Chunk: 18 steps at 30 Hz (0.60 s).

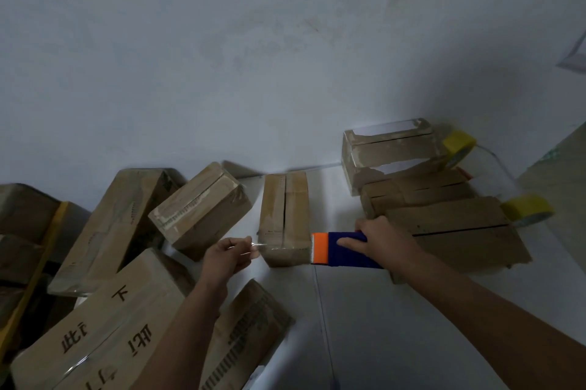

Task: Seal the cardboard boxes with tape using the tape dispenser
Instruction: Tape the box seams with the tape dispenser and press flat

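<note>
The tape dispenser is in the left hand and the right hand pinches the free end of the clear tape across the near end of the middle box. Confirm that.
Not quite: the hands are swapped. In the head view the right hand grips the tape dispenser, while the left hand pinches the free end of the clear tape stretched across the near end of the middle box.

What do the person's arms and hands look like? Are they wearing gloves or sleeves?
No gloves and no sleeves show. The left hand and the right hand are bare, and both forearms are uncovered as far as the picture reaches. I see no watch, ring or bracelet on either.
</note>
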Each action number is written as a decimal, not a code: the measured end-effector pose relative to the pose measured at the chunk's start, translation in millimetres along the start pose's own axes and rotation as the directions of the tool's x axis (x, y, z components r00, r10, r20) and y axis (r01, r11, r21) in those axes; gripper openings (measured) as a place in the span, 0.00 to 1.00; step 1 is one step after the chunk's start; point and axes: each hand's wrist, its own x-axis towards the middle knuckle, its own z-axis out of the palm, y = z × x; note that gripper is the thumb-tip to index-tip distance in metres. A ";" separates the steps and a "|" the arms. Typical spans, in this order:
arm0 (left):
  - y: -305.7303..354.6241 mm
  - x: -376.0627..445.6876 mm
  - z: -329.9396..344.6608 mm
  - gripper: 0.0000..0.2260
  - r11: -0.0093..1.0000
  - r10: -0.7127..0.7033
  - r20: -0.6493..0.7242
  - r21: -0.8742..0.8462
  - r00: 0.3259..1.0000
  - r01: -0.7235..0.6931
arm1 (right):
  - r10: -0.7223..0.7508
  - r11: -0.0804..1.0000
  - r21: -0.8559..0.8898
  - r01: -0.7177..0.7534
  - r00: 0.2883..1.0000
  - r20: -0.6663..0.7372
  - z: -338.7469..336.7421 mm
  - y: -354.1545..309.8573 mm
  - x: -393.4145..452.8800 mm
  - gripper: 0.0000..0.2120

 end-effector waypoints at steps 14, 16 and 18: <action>-9.2 21.0 0.4 0.07 0.998 -0.034 -0.064 0.045 0.997 0.037 | 0.009 0.988 -0.156 -0.006 1.000 0.020 -8.1 -10.3 21.5 0.26; -10.3 24.9 -1.1 0.07 0.998 -0.041 -0.062 0.052 0.997 0.044 | 0.010 0.986 -0.169 -0.004 0.999 0.033 -7.4 -11.5 25.5 0.25; -13.1 27.1 -0.7 0.06 0.997 -0.041 -0.053 0.068 0.998 0.045 | 0.019 0.983 -0.183 -0.010 0.999 0.045 -6.2 -12.6 28.2 0.24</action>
